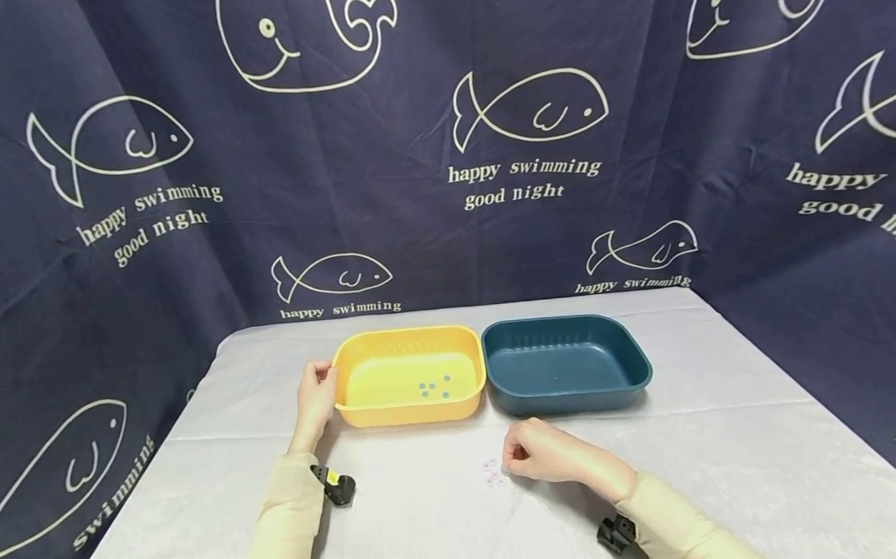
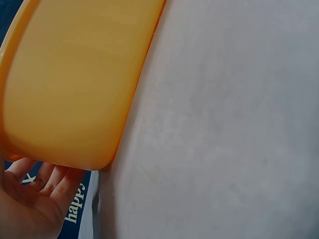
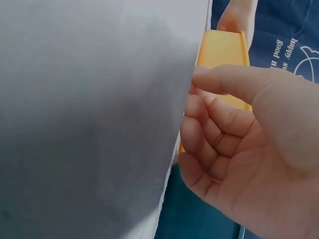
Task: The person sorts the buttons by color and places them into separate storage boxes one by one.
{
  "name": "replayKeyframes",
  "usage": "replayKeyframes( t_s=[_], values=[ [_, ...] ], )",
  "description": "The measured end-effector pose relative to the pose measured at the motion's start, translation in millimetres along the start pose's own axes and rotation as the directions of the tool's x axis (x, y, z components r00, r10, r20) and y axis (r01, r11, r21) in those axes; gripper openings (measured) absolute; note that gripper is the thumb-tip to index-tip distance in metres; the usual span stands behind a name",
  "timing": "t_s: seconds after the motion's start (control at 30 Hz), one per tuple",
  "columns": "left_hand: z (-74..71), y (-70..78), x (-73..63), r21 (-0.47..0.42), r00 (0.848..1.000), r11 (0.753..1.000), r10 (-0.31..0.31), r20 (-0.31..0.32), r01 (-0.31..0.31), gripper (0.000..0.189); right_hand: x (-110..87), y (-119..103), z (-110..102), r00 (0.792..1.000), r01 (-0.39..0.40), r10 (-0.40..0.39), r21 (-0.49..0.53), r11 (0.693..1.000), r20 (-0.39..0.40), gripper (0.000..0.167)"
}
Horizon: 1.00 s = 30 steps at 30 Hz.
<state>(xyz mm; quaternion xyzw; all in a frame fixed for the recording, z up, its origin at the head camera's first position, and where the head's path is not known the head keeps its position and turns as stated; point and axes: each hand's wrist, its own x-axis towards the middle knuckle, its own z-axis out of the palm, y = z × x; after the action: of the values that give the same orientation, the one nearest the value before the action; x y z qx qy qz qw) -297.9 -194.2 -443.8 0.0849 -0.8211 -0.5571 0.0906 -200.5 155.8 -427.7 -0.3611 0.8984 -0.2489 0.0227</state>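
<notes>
Left hand (image 1: 316, 398) at yellow rectangular plastic tray (image 1: 412, 413), fingers against left end, grip unclear; small blue discs (image 1: 432, 386) inside. Small pale-pink discs (image 1: 490, 481) on white cloth (image 1: 413, 514), probably light, stiff: pinch rims. Right hand (image 1: 538, 451) beside, thumb-forefinger tips together, contents unclear; dark-teal plastic tray (image 1: 573, 401) behind.

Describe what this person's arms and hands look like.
Both arms wear long, plain cream sleeves: left sleeve, right sleeve. A small, blocky black device sits at each wrist; the left device has a bright yellow patch, while the right device looks all black. The left hand and right hand are ungloved.
</notes>
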Motion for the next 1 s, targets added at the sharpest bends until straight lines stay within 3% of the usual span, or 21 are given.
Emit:
replayKeyframes(
  t_s=[0.6,0.87,1.0],
  values=[
    [0.2,-0.3,1.3,0.009,1.000,1.000,0.004,-0.003,-0.004,0.031,-0.5,1.9,-1.0,1.000,-0.029,0.029,0.111,0.993,-0.003,0.012],
    [-0.3,-3.2,-2.1,0.008,0.994,0.995,0.098,-0.056,-0.098,0.029,-0.1,3.1,-6.4,0.999,-0.019,0.025,0.133,0.991,-0.046,0.015],
    [-0.7,0.1,-2.0,0.001,0.998,0.999,0.054,-0.033,-0.054,0.030,1.7,2.0,-9.9,0.997,-0.011,0.020,0.121,0.993,-0.074,0.017]
  ],
)
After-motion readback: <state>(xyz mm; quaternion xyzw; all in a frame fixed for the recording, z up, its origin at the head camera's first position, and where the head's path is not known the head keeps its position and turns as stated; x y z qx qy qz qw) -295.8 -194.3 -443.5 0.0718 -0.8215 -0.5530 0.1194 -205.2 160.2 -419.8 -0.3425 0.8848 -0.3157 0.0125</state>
